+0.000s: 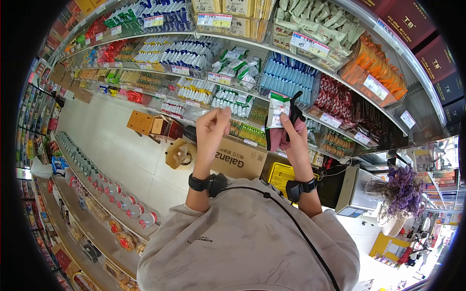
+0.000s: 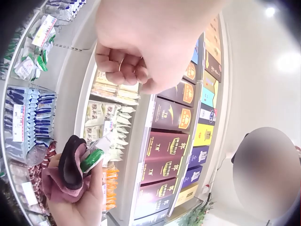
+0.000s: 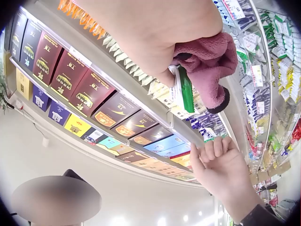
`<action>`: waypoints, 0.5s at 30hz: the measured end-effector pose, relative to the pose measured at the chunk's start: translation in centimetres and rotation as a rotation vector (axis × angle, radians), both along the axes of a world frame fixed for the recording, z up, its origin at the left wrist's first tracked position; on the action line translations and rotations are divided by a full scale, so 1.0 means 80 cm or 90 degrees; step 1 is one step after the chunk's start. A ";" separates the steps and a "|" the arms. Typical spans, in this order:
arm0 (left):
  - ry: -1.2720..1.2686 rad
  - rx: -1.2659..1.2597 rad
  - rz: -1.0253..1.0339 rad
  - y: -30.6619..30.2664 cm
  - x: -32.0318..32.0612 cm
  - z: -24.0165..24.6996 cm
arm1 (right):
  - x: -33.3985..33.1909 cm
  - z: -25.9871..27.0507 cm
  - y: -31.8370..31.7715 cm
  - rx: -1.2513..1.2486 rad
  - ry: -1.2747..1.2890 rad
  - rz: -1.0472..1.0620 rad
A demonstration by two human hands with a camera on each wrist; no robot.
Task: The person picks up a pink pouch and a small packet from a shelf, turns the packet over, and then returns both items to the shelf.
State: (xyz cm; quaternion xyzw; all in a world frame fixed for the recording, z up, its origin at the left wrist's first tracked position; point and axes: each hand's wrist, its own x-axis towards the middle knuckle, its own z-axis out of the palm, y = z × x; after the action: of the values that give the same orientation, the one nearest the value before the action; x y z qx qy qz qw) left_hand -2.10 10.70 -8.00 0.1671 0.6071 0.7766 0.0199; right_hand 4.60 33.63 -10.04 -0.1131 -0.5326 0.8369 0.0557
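Observation:
My right hand (image 1: 295, 145) holds a pink and black cloth (image 1: 277, 138) together with a small white packet with green ends (image 1: 278, 107), the thumb lying on the packet. In the right wrist view the packet's green end (image 3: 187, 92) shows beside the cloth (image 3: 211, 66). The left hand (image 1: 213, 131) is raised apart from them, its fingers curled in with nothing visible between them; the left wrist view also shows this hand (image 2: 136, 52) with curled fingers.
Shelves of small wrapped packets in clear bins (image 1: 289, 72) curve ahead, with dark red boxes (image 1: 407, 22) at upper right. Below stand a Galanz carton (image 1: 238, 157), an open carton (image 1: 180, 154) and a yellow basket (image 1: 284, 177). Purple flowers (image 1: 405, 189) are at right, jars (image 1: 136, 209) at left.

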 end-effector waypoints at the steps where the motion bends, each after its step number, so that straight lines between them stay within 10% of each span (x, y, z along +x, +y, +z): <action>1: 0.018 -0.022 0.014 0.003 -0.001 -0.002 | -0.001 -0.001 -0.001 0.001 0.003 -0.002; 15: 0.094 -0.082 0.033 0.016 0.001 0.023 | -0.004 0.001 -0.002 0.015 -0.018 -0.016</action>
State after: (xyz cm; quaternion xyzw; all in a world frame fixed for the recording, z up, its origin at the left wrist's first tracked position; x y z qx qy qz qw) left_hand -2.00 11.95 -6.19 0.2064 0.6598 0.7217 -0.0339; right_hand 4.27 33.45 -9.99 -0.1314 -0.5414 0.8283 0.0600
